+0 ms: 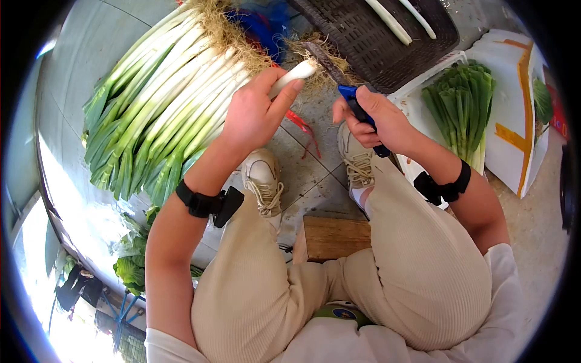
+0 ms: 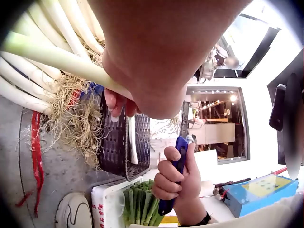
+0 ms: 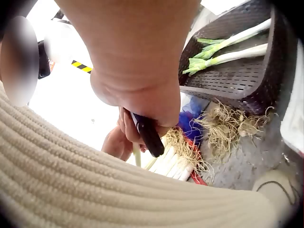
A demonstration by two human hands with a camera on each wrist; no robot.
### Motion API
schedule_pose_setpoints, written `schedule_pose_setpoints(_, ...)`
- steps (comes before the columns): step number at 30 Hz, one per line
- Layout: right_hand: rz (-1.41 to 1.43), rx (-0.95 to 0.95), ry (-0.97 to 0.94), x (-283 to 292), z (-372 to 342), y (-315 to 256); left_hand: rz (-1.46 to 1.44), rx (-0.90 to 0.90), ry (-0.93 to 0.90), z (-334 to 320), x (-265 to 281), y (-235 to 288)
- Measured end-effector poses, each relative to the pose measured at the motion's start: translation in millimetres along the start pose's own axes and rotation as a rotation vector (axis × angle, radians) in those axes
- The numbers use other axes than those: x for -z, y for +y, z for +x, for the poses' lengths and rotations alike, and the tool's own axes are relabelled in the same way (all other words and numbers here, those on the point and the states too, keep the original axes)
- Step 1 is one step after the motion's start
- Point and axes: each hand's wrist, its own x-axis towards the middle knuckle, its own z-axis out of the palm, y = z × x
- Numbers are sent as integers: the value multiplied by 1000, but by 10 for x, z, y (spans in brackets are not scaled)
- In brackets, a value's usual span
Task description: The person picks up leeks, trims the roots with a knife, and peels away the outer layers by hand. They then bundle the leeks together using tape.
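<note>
In the head view my left hand grips a leek near its white root end, beside a big pile of leeks with roots. My right hand holds a knife by its blue and black handle; the dark blade lies close to the leek's end, and whether they touch I cannot tell. The left wrist view shows the held leek running into the left hand, with the right hand round the handle. In the right wrist view the handle's end sticks out of the right hand.
A dark woven basket with two leeks stands at the top. Cut roots lie on the tiles near it. On the right, a white foam box holds green leek tops. A wooden block sits between the legs.
</note>
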Motion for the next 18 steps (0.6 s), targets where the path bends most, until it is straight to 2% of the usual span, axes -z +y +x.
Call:
schedule_pose_setpoints(8, -39, 53, 63, -11, -124, -50, -30, -69, -18, 79, -34, 156)
schedule_pose_setpoints(10, -50, 47, 83, -6, -172, -55, 22, 48, -122, 108, -2, 195)
schedule_pose_setpoints(15, -250, 164, 191, 57, -236, 4, 124, -49, -134, 174, -21, 183)
schedule_pose_setpoints(18, -240, 223, 235, 2, -204, 42, 147, -114, -146, 232, -33, 176)
